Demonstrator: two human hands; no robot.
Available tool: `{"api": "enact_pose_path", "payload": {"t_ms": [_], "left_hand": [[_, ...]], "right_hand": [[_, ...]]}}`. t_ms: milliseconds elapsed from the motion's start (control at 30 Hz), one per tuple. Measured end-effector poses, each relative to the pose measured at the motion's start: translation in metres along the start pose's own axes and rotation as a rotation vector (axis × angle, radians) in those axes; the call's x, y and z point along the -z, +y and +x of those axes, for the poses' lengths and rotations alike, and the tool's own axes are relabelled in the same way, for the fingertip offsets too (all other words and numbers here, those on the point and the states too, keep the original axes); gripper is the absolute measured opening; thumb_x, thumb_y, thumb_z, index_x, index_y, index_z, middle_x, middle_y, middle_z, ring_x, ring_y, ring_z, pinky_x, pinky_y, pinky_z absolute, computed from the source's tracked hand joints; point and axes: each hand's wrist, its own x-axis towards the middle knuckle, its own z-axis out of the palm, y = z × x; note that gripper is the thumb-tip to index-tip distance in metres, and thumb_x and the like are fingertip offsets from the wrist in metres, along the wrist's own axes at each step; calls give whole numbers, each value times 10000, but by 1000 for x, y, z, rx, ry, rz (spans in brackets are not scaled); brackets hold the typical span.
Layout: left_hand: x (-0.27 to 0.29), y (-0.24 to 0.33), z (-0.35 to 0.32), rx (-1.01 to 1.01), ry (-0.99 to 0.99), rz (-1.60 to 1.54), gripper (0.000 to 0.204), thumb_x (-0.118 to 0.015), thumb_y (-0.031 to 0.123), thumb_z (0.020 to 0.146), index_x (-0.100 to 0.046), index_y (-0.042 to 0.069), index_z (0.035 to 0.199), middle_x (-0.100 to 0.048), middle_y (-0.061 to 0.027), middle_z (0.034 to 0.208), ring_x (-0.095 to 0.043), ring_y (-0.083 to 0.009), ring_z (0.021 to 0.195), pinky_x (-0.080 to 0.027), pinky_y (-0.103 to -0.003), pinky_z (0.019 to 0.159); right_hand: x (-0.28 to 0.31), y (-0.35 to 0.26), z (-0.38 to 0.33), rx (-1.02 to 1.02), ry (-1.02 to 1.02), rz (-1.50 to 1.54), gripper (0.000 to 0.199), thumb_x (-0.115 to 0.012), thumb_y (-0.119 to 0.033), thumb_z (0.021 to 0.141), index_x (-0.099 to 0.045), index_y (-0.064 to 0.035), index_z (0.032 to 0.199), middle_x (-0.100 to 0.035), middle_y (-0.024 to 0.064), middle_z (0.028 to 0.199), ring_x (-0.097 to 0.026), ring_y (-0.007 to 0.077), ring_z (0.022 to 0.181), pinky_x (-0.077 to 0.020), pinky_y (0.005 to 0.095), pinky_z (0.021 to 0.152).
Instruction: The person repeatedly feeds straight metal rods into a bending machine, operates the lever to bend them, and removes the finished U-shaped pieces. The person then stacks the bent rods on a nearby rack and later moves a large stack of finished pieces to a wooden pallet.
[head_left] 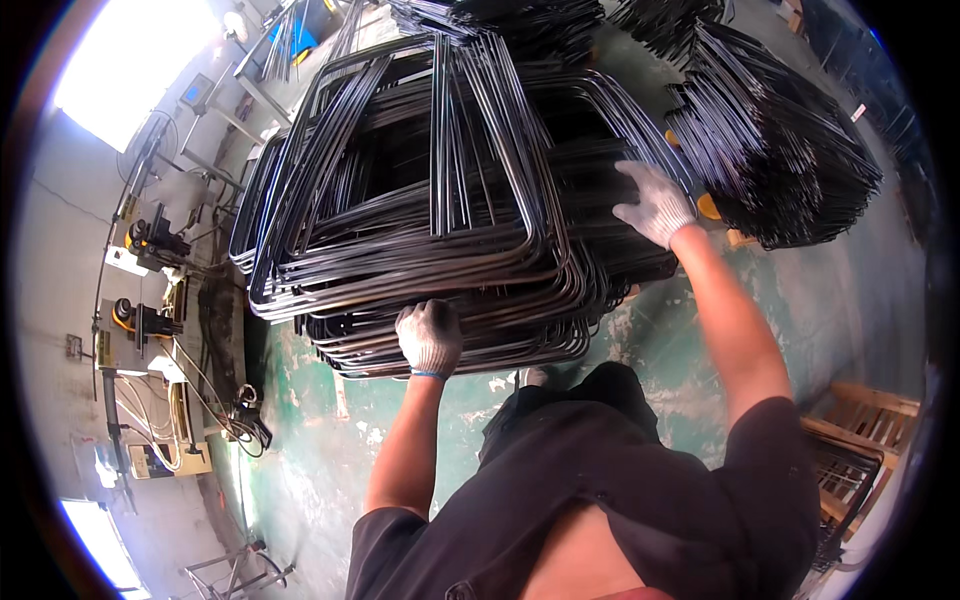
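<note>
A tall pile of bent black metal tube frames [400, 255] with rounded corners rises in front of me. My left hand [430, 335], in a whitish knit glove with darkened fingers, is closed at the pile's near edge around a metal frame. How many tubes lie in its grip is hidden. My right hand [655, 205], gloved too, is held out beside the pile's right side. Its thumb and fingers are spread, and nothing is in them. Several loose straight-looking tubes [440, 140] cross the top of the pile.
More black frames [780, 140] are heaped at the right, and another heap [500, 25] lies at the back. Along the left wall stand small machines [150, 320] with hoses and cables. A wooden pallet [870, 420] is at the lower right, on the worn green floor [660, 340].
</note>
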Motion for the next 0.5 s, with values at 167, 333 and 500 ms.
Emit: {"api": "enact_pose_path", "payload": {"t_ms": [167,333,500], "left_hand": [[-13,25,19,131,-104,8,179,-674,243,898,-750,93,837,-749,-154,875,-707,-389,882,-519,-517,831],[-19,52,35,258,-81,117,241,-673,292,918,-788,82,942,-762,-181,1000,-695,-431,1001,-511,-557,912],[-37,55,26,197,-176,349,357,-680,423,896,-814,147,1078,-774,-141,1134,-698,-400,1118,-487,-593,1009]], "right_hand": [[-62,60,115,180,-275,-238,1057,-913,-350,711,-408,-18,1578,-459,216,1605,-398,392,1520,-332,458,1278],[-120,104,197,360,-615,-379,1212,-955,-462,628,-388,-1,1595,-518,231,1562,-480,388,1468,-350,446,1271],[-145,120,183,309,-511,-177,299,-641,-103,857,-673,-42,1149,-758,182,1142,-729,379,1120,-594,475,965]]}}
